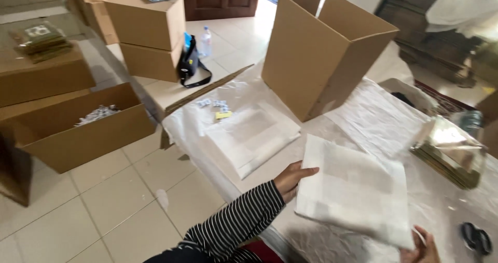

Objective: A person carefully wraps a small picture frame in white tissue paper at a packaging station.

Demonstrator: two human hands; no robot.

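The left hand [291, 180], coming out of a black-and-white striped sleeve [236, 224], is gripping the left edge of a folded white cloth [358, 190], thumb lying on top and the other fingers hidden beneath it; the right hand [421, 248], at five o'clock of the cloth, is being cut off by the bottom edge, so only a few fingers are showing, pinching the cloth's near right corner; the cloth is hanging tilted just above the white-covered table [373, 118]; at ten o'clock of it a stack of folded white cloths [249, 136] is lying flat; at twelve o'clock an open cardboard box [324, 50] is standing on the table, its inside hidden; at three o'clock a blurred pile of flat shiny packets [451, 154] is lying, its contents hard to make out; a dark object [476, 238] at four o'clock is too blurred to name.
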